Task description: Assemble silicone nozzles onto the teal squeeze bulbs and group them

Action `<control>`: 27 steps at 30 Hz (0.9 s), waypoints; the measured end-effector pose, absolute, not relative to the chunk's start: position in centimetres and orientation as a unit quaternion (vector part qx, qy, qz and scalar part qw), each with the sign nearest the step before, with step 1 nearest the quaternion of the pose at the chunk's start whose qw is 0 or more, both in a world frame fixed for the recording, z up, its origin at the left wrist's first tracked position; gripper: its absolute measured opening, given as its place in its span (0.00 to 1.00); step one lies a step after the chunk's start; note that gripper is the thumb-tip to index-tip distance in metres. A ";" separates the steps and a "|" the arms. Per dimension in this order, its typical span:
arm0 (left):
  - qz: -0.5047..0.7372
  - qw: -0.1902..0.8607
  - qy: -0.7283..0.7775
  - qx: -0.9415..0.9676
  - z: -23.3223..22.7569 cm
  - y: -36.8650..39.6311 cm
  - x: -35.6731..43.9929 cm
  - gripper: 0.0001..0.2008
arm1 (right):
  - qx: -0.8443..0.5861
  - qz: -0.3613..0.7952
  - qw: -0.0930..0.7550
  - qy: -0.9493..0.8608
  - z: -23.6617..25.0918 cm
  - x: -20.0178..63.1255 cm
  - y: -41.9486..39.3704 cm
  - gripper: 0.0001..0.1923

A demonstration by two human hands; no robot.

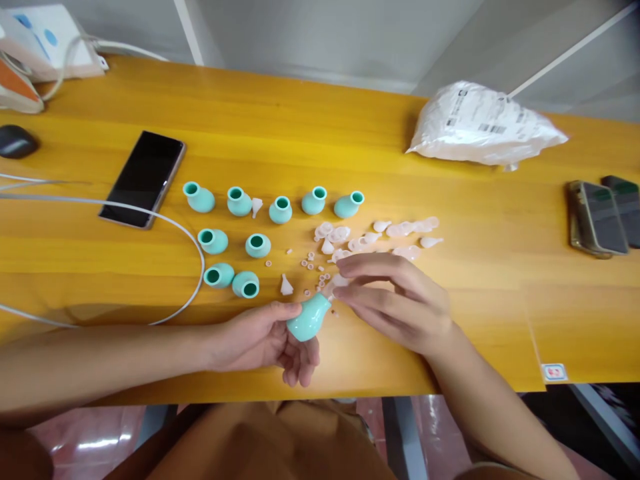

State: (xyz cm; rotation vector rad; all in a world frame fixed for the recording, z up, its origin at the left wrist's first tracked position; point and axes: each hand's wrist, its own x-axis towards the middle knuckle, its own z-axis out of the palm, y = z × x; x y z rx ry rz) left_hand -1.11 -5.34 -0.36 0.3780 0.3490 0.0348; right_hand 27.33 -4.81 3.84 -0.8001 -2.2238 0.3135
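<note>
1. To the right of the black phone point(143, 175) and nearer to us, we've got the teal bulb point(306, 321) in our left hand point(263, 341), up off the desk point(300, 143). Bulb tilted, neck up and toward our right hand point(403, 303).
2. Left hand: thumb on the bulb's near-left shoulder, fingers loosely curled below it.
3. Right hand, farther right of the phone: mostly closed, fingertips pinching a translucent piece point(341, 282) at the bulb's mouth. We can't tell how far in it sits.
4. Just right of the phone: nine more teal bulbs point(239, 205) in rough rows, mouths open.
5. Beyond those, same side: loose translucent parts point(340, 234), with tiny rings point(311, 256) scattered among them.
6. Across the phone's near end: a pale cable point(203, 267), looping out around its right side.
7. Left of the phone: a black rounded object point(16, 142).
8. Well right of the phone, slightly farther back: a white plastic bag point(485, 127) with printed labels.
</note>
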 end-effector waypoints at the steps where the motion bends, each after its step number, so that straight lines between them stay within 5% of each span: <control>1: 0.016 0.967 0.168 0.191 -0.3 -5.3 -1.1 0.36 | -0.312 0.104 0.367 -0.870 3.8 27.3 -4.8 0.16; 14: 0.013 0.964 0.150 0.217 -0.1 -5.3 -1.4 0.33 | -0.313 0.117 0.369 -0.867 2.8 27.2 -5.5 0.19; 27: -0.005 0.956 0.123 0.266 0.3 -5.3 -1.2 0.37 | -0.315 0.221 0.337 -0.859 3.0 26.2 -4.9 0.08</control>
